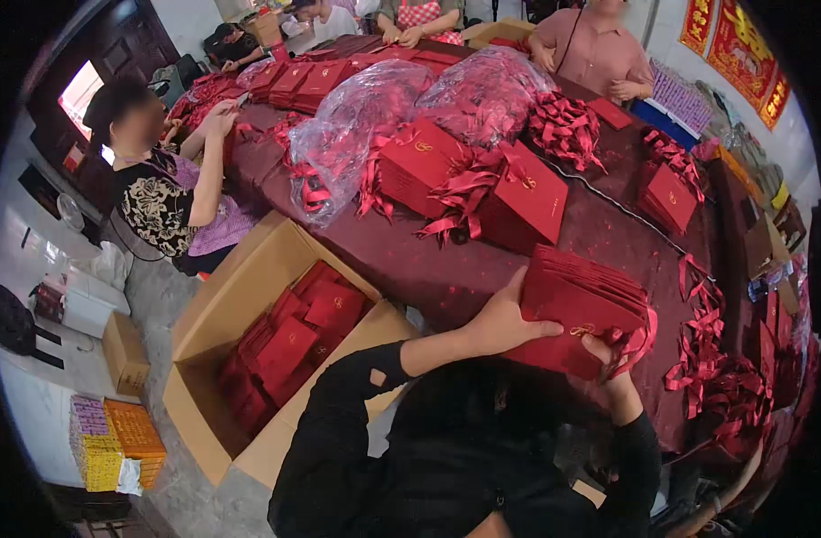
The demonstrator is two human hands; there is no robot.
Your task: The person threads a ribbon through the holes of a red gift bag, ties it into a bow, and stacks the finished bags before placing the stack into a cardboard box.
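A thick stack of red gift bags (572, 296) with a gold emblem and ribbon handles is held in front of me, above the table edge. My left hand (507, 316) grips its left side, thumb across the front face. My right hand (601, 357) closes on the lower right corner, with a loop of red ribbon (642, 334) beside it; some of those fingers are hidden. Just beyond, more stacked red bags (522, 202) lie on the dark red tablecloth (410, 264). To my left an open cardboard box (240, 309) contains several red bags (289, 345).
Clear plastic sacks of ribbon (366, 112) lie across the table. Loose ribbons (720, 386) and another bag stack (669, 197) are at right. A person in a patterned top (159, 202) works at left; other people (594, 49) are along the far side.
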